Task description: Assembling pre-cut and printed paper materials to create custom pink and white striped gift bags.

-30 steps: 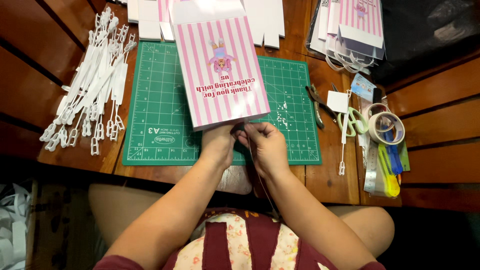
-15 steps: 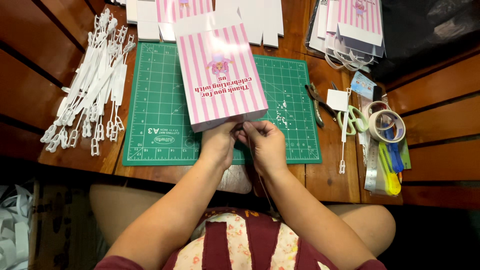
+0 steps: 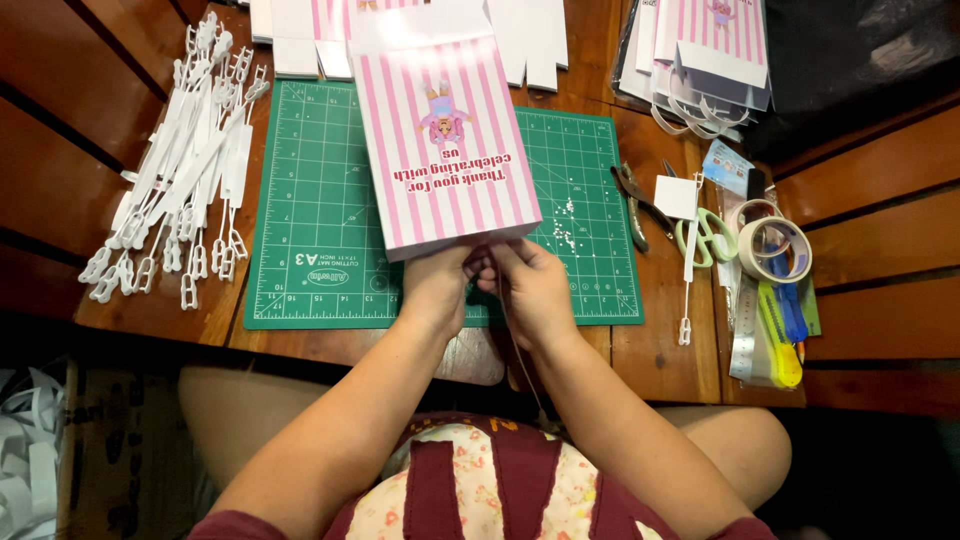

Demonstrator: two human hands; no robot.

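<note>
I see my left hand [image 3: 437, 285] and right hand [image 3: 530, 290] pinching the near edge of a pink striped paper bag [image 3: 445, 150] on the green cutting mat [image 3: 310, 200]. I think it isn't finished yet. Many white plastic handles [image 3: 175, 180] wait beside it.

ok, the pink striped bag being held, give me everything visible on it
The pink striped bag looks like glossy paper or card, with pink and white vertical stripes, a small cartoon figure and a line of pink lettering, all upside down to the camera. A plain white flap stands at its far end. It is tilted, near end raised above the green cutting mat. The left hand and right hand pinch its near edge.
</note>
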